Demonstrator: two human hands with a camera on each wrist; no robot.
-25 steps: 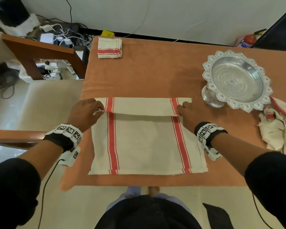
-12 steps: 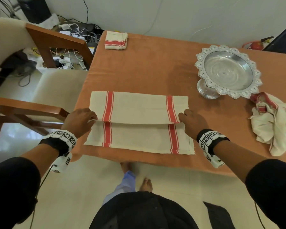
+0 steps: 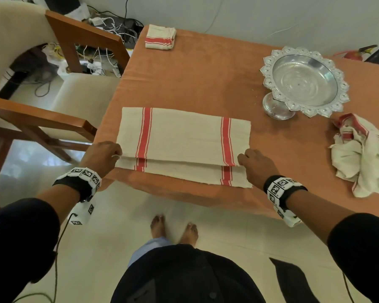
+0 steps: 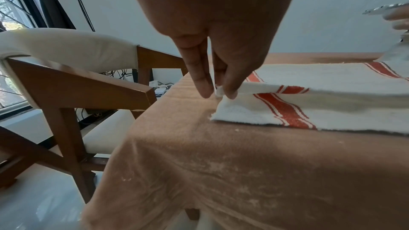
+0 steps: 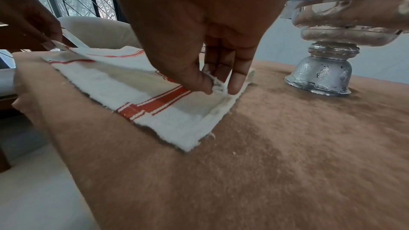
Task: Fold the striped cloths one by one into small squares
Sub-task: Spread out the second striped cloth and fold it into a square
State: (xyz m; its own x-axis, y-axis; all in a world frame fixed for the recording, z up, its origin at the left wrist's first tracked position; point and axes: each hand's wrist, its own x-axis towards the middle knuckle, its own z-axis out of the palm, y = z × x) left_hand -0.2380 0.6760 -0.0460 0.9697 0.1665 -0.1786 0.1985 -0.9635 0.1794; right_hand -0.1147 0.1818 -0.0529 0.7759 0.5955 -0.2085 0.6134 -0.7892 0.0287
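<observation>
A cream cloth with red stripes (image 3: 184, 138) lies near the front edge of the orange-covered table (image 3: 206, 73), its far half folded over toward me. My left hand (image 3: 109, 155) pinches the left corner of the upper layer (image 4: 219, 91), held a little above the lower layer. My right hand (image 3: 248, 160) pinches the right corner of the same layer (image 5: 218, 87). A strip of the lower layer (image 3: 184, 174) shows in front of the fold. A folded striped cloth (image 3: 160, 37) sits at the table's far left corner. A crumpled striped cloth (image 3: 363, 154) lies at the right.
A silver pedestal bowl (image 3: 304, 80) stands at the back right, close to the crumpled cloth. A wooden armchair with cream cushions (image 3: 59, 99) stands against the table's left side. Cables lie on the floor behind it. My bare feet (image 3: 175, 226) are on the tiled floor before the table.
Both hands have drawn the upper layer's edge toward me, so it now covers most of the lower layer. The head view has shifted back and down.
</observation>
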